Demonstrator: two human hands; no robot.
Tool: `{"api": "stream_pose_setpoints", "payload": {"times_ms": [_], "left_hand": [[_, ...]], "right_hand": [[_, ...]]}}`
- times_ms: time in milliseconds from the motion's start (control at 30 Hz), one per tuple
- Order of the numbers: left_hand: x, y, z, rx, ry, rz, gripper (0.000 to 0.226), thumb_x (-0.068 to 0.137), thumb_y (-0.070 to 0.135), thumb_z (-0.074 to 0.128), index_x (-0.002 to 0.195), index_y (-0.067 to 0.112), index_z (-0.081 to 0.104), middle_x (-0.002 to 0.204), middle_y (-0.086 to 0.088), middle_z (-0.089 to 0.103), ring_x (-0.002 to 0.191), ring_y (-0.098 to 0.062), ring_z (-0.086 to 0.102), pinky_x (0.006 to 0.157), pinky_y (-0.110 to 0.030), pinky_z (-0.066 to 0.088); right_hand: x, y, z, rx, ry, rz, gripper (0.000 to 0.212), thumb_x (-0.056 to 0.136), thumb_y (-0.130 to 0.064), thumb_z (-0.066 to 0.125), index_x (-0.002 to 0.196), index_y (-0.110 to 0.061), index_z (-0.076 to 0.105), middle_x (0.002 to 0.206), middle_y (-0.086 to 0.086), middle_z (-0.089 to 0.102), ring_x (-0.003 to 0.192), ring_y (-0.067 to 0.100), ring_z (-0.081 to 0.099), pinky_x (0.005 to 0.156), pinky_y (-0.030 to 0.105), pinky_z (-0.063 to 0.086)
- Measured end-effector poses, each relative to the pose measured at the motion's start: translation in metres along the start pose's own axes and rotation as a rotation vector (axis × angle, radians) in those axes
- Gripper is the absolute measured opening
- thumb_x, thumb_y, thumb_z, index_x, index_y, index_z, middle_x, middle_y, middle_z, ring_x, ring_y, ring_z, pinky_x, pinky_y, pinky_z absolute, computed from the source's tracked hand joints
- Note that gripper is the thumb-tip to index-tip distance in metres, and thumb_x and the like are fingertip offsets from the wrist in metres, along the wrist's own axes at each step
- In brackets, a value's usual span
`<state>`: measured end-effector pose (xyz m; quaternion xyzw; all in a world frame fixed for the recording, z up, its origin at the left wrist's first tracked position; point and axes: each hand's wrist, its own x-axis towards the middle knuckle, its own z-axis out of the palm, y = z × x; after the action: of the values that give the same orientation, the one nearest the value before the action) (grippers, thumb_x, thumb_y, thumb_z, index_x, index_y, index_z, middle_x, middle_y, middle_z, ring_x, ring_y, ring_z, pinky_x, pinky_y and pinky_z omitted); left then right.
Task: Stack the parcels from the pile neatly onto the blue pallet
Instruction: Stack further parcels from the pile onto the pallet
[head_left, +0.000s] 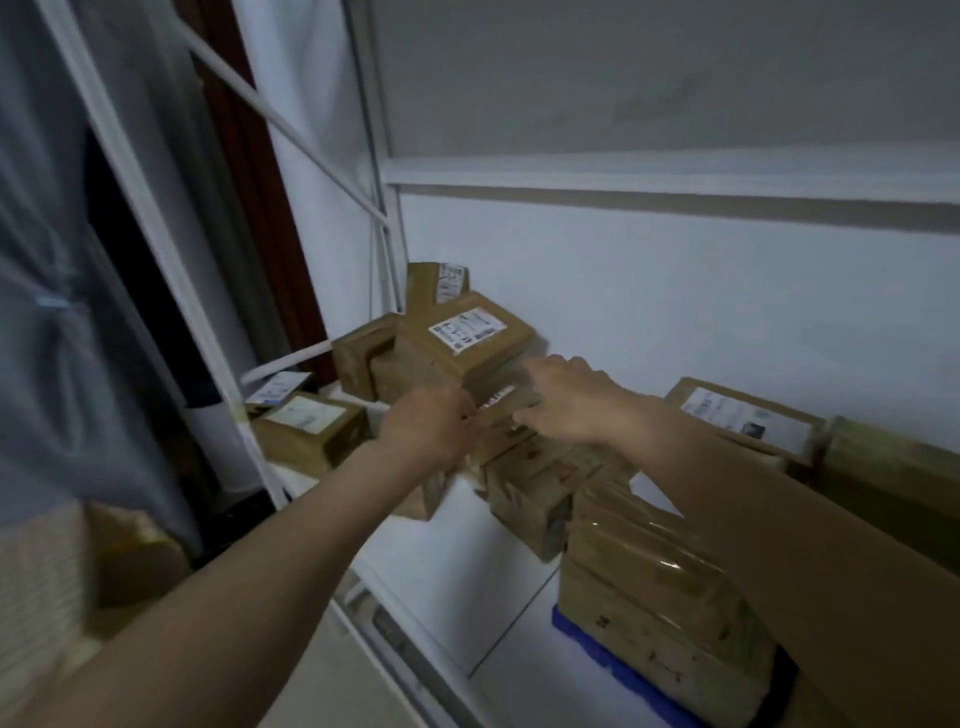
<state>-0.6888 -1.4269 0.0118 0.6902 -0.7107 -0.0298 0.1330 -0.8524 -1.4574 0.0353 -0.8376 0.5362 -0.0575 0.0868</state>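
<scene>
Two hands of mine reach forward to one brown parcel (506, 415) that sits on top of the stack. My left hand (431, 423) grips its near left end with curled fingers. My right hand (569, 400) lies on its right side with the fingers bent over the far edge and the thumb at the near side. The picture is blurred here, so I cannot tell the edges of this parcel exactly. Below it, more taped parcels (649, 561) stand stacked on the blue pallet (613, 662), of which only one corner shows. Behind my hands a parcel with a white label (467, 332) lies in the pile by the wall. Another small labelled parcel (309, 428) lies on the floor at the left, near a white metal frame (171, 260).
</scene>
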Motion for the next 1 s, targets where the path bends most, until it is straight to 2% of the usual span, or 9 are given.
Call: {"api": "stream_pose_setpoints", "payload": {"times_ms": [167, 367, 500, 567, 667, 733, 800, 933, 1000], "left_hand": [[-0.012, -0.042, -0.003, -0.011, 0.038, -0.123, 0.035, 0.091, 0.046, 0.055, 0.113, 0.022, 0.065, 0.122, -0.002, 0.062, 0.109, -0.021, 0.057, 0.076, -0.027, 0.038], [-0.024, -0.091, 0.006, 0.007, -0.068, -0.168, 0.039, 0.092, 0.048, 0.051, 0.116, 0.021, 0.065, 0.115, -0.001, 0.063, 0.096, -0.019, 0.058, 0.071, -0.028, 0.044], [-0.032, -0.145, 0.008, -0.062, -0.11, -0.207, 0.037, 0.092, 0.049, 0.05, 0.112, 0.022, 0.066, 0.115, -0.001, 0.061, 0.097, -0.019, 0.055, 0.071, -0.026, 0.044], [-0.033, -0.176, 0.007, -0.083, -0.103, -0.219, 0.035, 0.093, 0.046, 0.051, 0.112, 0.021, 0.065, 0.119, -0.003, 0.061, 0.102, -0.02, 0.056, 0.079, -0.029, 0.048], [-0.032, -0.224, 0.005, -0.067, -0.131, -0.248, 0.04, 0.093, 0.047, 0.052, 0.123, 0.022, 0.059, 0.126, -0.001, 0.059, 0.111, -0.02, 0.056, 0.09, -0.033, 0.049], [-0.029, -0.256, 0.004, -0.056, -0.15, -0.26, 0.043, 0.092, 0.048, 0.052, 0.127, 0.022, 0.057, 0.127, -0.001, 0.058, 0.113, -0.02, 0.055, 0.09, -0.032, 0.048], [-0.026, -0.287, 0.004, -0.057, -0.158, -0.258, 0.045, 0.092, 0.049, 0.052, 0.127, 0.021, 0.057, 0.126, -0.002, 0.059, 0.112, -0.02, 0.056, 0.088, -0.032, 0.048], [-0.023, -0.345, 0.007, -0.049, -0.219, -0.263, 0.046, 0.092, 0.051, 0.051, 0.128, 0.023, 0.056, 0.131, -0.002, 0.053, 0.117, -0.02, 0.052, 0.092, -0.032, 0.046], [-0.019, -0.371, 0.009, -0.053, -0.251, -0.258, 0.046, 0.092, 0.051, 0.051, 0.128, 0.023, 0.055, 0.131, -0.002, 0.053, 0.117, -0.02, 0.052, 0.09, -0.03, 0.045]], "right_hand": [[0.014, -0.047, 0.008, 0.001, -0.009, -0.096, 0.063, 0.091, -0.042, 0.052, 0.144, -0.015, 0.029, 0.145, 0.011, 0.037, 0.13, 0.032, 0.035, 0.104, 0.045, 0.036], [0.037, -0.092, 0.04, 0.027, -0.067, -0.119, 0.054, 0.089, -0.042, 0.054, 0.134, -0.017, 0.039, 0.138, 0.009, 0.044, 0.124, 0.031, 0.042, 0.095, 0.04, 0.04], [0.06, -0.128, 0.069, 0.083, -0.109, -0.123, 0.052, 0.09, -0.04, 0.056, 0.134, -0.016, 0.044, 0.138, 0.008, 0.044, 0.126, 0.029, 0.043, 0.102, 0.041, 0.04], [0.073, -0.146, 0.082, 0.105, -0.146, -0.144, 0.044, 0.092, -0.038, 0.054, 0.13, -0.017, 0.049, 0.135, 0.006, 0.048, 0.123, 0.027, 0.046, 0.1, 0.036, 0.04], [0.093, -0.176, 0.101, 0.132, -0.193, -0.135, 0.044, 0.094, -0.036, 0.05, 0.134, -0.017, 0.044, 0.136, 0.008, 0.048, 0.123, 0.026, 0.046, 0.093, 0.03, 0.037], [0.11, -0.195, 0.114, 0.136, -0.216, -0.094, 0.045, 0.093, -0.038, 0.05, 0.132, -0.016, 0.044, 0.132, 0.009, 0.051, 0.118, 0.026, 0.05, 0.099, 0.036, 0.042], [0.129, -0.212, 0.128, 0.145, -0.236, -0.064, 0.042, 0.092, -0.039, 0.052, 0.127, -0.015, 0.048, 0.124, 0.008, 0.054, 0.11, 0.025, 0.054, 0.095, 0.04, 0.046], [0.162, -0.252, 0.153, 0.15, -0.272, -0.015, 0.045, 0.092, -0.039, 0.053, 0.127, -0.011, 0.048, 0.122, 0.007, 0.055, 0.111, 0.025, 0.053, 0.084, 0.03, 0.041], [0.176, -0.267, 0.166, 0.185, -0.245, -0.006, 0.046, 0.093, -0.036, 0.052, 0.13, -0.009, 0.047, 0.125, 0.008, 0.054, 0.116, 0.025, 0.052, 0.085, 0.028, 0.038]]}}
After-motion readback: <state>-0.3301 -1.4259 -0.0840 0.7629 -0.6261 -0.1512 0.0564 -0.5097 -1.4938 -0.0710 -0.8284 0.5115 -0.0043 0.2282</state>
